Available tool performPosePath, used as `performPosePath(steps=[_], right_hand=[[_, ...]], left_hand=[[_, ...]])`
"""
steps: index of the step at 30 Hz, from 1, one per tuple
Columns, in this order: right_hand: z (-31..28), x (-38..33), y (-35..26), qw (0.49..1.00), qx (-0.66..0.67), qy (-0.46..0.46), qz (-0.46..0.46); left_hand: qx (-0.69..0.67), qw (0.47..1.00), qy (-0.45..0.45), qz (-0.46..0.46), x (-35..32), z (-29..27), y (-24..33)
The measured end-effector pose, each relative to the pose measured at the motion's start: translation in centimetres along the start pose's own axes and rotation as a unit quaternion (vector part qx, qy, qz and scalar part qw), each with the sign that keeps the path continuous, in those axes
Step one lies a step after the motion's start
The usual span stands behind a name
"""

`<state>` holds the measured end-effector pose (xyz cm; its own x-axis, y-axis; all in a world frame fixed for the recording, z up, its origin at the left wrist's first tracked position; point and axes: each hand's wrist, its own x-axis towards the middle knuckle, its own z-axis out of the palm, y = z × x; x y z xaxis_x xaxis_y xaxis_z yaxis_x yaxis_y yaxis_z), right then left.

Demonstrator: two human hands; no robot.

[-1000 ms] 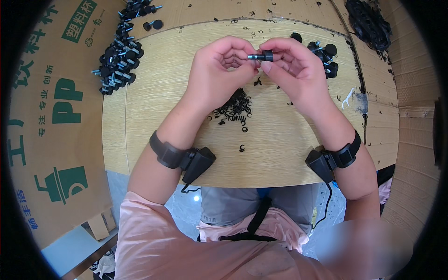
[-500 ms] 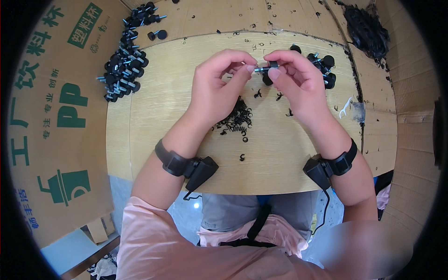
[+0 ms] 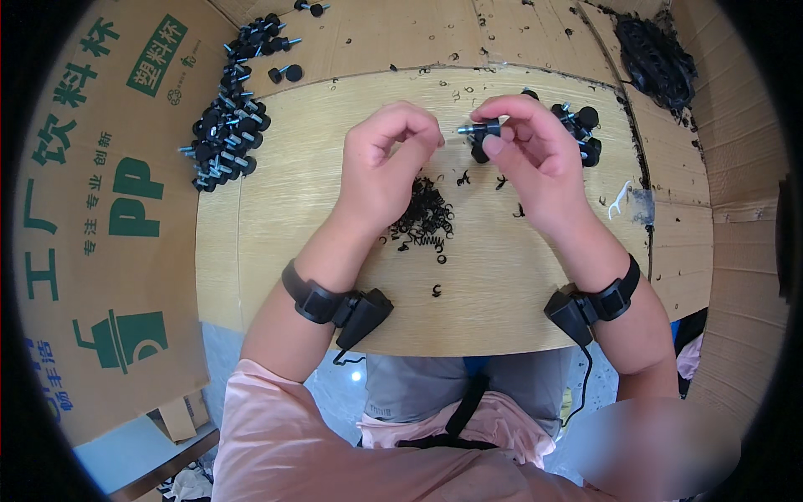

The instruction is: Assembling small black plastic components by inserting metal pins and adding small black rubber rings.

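1. On the pale wood-grain table (image 3: 493, 309), small black C-shaped clips (image 3: 427, 216) lie heaped.
2. The left hand (image 3: 378, 163) has left the black-headed metal screw (image 3: 488, 128); its fingertips nearly meet, maybe holding something, I cannot tell.
3. The right hand (image 3: 542, 159) alone pinches this screw, shaft now free, over the table's far half.
4. At the far left corner, similar screws (image 3: 227, 134) pile; brown cardboard (image 3: 401, 42) lies beyond.

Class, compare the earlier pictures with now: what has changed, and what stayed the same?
The left hand has come away from the tip of the black-headed bolt, moving left. The right hand still holds it; the black clip pile stayed put.
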<state>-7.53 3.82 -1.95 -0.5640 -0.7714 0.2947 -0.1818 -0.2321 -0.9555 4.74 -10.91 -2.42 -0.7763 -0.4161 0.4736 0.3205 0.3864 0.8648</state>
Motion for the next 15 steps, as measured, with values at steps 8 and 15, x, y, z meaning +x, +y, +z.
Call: performPosePath(steps=[8, 15], right_hand=[[0.30, 0.10, 0.15, 0.995, 0.004, -0.052, -0.090], [0.17, 0.14, 0.19, 0.989, -0.069, -0.050, -0.117]], left_hand=[[-0.142, 0.974, 0.016, -0.173, 0.26, 0.37, 0.89], [-0.098, 0.982, -0.015, -0.162, -0.10, 0.86, 0.76]])
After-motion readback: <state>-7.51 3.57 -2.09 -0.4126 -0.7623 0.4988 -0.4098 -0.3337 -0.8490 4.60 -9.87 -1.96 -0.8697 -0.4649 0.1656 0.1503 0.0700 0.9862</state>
